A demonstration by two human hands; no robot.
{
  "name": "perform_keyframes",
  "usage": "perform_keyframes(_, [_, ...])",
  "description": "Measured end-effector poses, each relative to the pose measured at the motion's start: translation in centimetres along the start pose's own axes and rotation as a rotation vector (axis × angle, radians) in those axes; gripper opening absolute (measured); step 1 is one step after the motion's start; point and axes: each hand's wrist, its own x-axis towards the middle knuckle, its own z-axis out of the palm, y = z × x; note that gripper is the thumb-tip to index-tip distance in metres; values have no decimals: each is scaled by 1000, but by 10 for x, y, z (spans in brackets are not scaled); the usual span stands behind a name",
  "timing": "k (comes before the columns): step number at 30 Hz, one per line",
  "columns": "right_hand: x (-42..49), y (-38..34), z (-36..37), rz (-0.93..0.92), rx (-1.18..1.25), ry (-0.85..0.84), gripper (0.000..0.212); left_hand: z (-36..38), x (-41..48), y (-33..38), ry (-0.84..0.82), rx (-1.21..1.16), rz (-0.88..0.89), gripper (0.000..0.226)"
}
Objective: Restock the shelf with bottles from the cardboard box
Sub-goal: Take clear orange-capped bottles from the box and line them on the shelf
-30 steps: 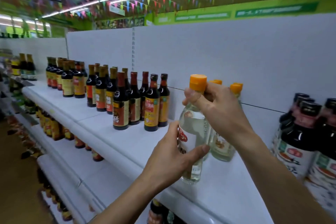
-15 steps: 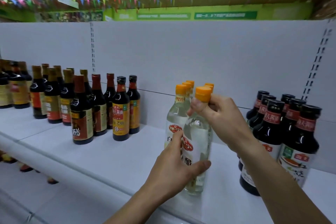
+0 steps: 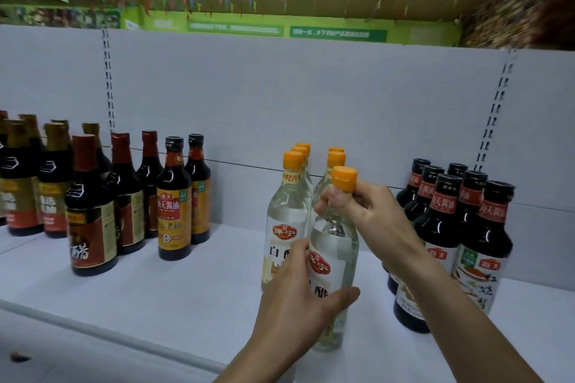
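— Where was the left grip [image 3: 295, 298]?
— Angled up from below, fingers and thumb curled round the bottle [image 3: 336, 236] low down.
— And the right grip [image 3: 370, 214]?
— Pinching its neck under the cap [image 3: 343, 179]. The bottle stood upright at the shelf [image 3: 186, 289] front.

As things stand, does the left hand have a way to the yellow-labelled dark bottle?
Likely yes for the path: only bare shelf lies between the left hand and the yellow-labelled dark bottle. But that hand grips the clear orange-capped bottle, so it must let go first.
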Motion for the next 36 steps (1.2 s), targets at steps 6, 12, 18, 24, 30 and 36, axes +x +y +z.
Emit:
perform_keyframes(6, [-22,16,10,97,-72,61,29,14,4,-3,71,74,43,77])
perform_keyframes(12, [-59,49,28,256,-173,104,78,27,11,-11,144,162,127,84])
perform_keyframes(18, [-66,63,26,333,-205,113,48,9,0,-34,26,212,226,104])
perform_keyframes(24, [-56,79,27,294,-218,96,47,-32,6,-57,147,260,142,79])
perform_keyframes(30, [-49,99,33,288,-230,42,70,-43,39,-64,98,19,-14,87])
perform_keyframes(36, [-40,108,39,259,-174,28,67,-36,59,-66,-158,-263,-29,99])
